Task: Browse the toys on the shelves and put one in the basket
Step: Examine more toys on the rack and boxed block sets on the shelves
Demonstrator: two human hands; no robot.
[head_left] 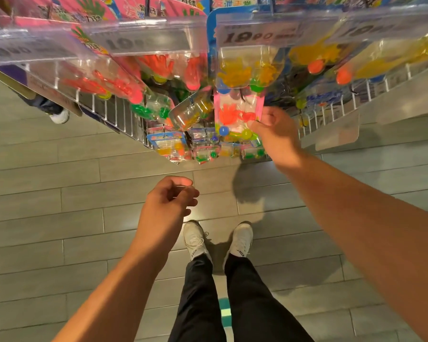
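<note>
Nearest, white shoes (218, 240) planted on grey plank floor (59, 218). Above them, left hand (167, 206) loosely curled, grasping nothing. Farther up, right hand (273, 134) pinching the edge of a pink-backed toy pack (235, 117) hanging among others on the wire shelf rack (114, 114).

Price tags (258, 33) blurred (digits partly legible), bystander's shoe (59, 116) half hidden

Grey wood-look plank floor (59, 218) with soft glare beneath a white wire rack (104, 114).
</note>
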